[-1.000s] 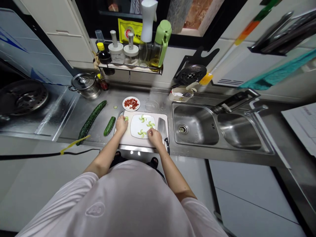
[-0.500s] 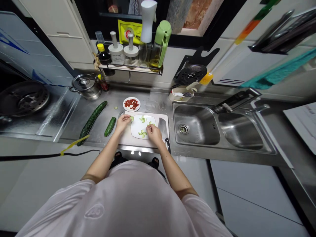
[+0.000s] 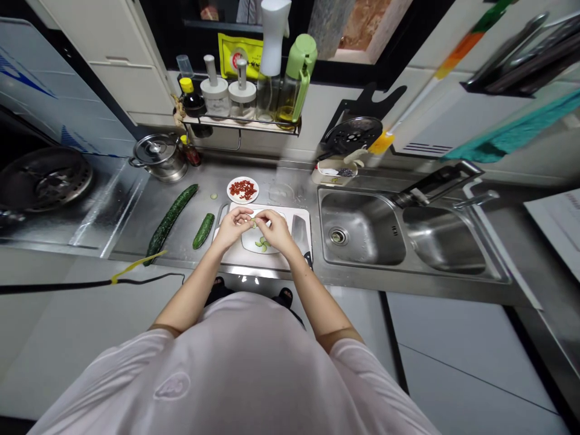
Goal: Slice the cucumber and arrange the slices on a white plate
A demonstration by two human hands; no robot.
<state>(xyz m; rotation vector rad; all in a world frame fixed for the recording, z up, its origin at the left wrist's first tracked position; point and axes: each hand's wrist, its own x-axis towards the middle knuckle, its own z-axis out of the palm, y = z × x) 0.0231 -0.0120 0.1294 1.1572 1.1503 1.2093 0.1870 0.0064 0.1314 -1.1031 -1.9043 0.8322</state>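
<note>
Over a white plate (image 3: pixel 248 244), my left hand (image 3: pixel 233 228) and my right hand (image 3: pixel 274 231) meet at the fingertips. Both are closed in a pinch on a small pale-green cucumber slice (image 3: pixel 254 223); whether it is one slice or two I cannot tell. Below them, a pinwheel of cucumber slices (image 3: pixel 261 244) lies on the plate, and my fingers hide the plate's far part. The plate rests on a light cutting board (image 3: pixel 235 257). A kitchen knife (image 3: pixel 299 229) lies on the board to the right of my right hand.
Left of the board lie a cut cucumber (image 3: pixel 203 231) and a long whole cucumber (image 3: pixel 171 220). Behind stands a small plate (image 3: pixel 231 197) of chopped red pieces. A lidded pot (image 3: pixel 161 160) is back left, a double sink (image 3: pixel 362 232) right. A seasoning shelf (image 3: pixel 240 122) hangs above.
My left hand has moved right and my right hand slightly left and away from me, so their fingertips now meet over the plate. The hands now cover the far slices.
</note>
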